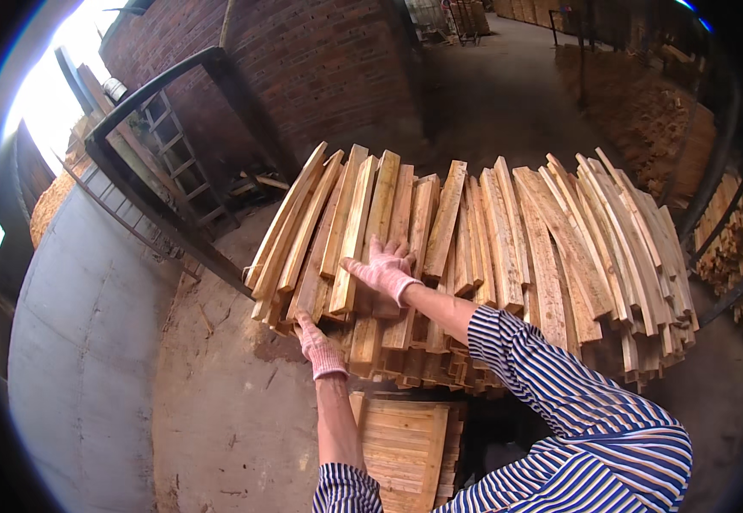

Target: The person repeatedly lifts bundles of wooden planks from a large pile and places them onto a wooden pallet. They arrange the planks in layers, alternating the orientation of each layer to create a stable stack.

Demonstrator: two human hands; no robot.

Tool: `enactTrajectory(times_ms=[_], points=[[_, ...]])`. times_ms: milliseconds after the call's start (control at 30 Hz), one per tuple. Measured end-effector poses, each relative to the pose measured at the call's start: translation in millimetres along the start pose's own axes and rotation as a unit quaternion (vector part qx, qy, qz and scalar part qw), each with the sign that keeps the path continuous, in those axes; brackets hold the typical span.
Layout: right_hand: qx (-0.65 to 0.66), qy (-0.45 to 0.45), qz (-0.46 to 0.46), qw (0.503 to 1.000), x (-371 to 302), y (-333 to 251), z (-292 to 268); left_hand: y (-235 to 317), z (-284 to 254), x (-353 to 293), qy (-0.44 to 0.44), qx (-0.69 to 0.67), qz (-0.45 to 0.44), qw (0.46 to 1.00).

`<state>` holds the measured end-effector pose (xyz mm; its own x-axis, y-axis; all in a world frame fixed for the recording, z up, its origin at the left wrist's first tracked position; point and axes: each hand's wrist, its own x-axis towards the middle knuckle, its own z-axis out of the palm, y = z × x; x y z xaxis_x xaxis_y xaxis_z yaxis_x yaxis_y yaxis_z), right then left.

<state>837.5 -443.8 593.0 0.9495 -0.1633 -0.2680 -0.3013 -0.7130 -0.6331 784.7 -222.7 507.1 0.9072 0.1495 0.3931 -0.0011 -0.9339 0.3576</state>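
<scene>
A broad stack of rough wooden slats (491, 239) lies before me, their near ends uneven. My right hand (384, 269), in a pinkish knit glove, rests on top of the left part of the stack. Its fingers are spread, with the thumb reaching left over a pale slat (354, 248). Lower and to the left, my left hand (320, 346), gloved alike, touches the near end of a slat (311, 286). Its fingers point up along that end and look stretched out, though some are hidden. Both forearms come in below striped sleeves.
Below the stack's near side is a panel of joined boards (401, 440). A dark metal frame (153, 90) stands at the left, near a ladder (174, 145) and a large grey curved surface (80, 359). Behind rises a brick wall (320, 68). More piled wood (739, 265) lies at right.
</scene>
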Motion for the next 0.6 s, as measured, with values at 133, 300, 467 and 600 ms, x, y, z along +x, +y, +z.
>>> enactTrajectory(times_ms=[133,300,467,600], points=[[0.049,-0.027,0.001,0.998,16,15,-12,67,-10,-3,-0.068,0.062,-0.077,0.993],[0.505,-0.108,-0.029,0.856,17,75,-64,142,-13,-21,-0.045,-0.302,-0.059,0.950],[0.659,-0.109,-0.061,0.741,20,119,-90,220,-78,7,-0.220,-0.530,-0.067,0.817],[0.699,-0.155,-0.103,0.690,64,153,-83,237,-50,65,-0.317,-0.550,0.024,0.772]])
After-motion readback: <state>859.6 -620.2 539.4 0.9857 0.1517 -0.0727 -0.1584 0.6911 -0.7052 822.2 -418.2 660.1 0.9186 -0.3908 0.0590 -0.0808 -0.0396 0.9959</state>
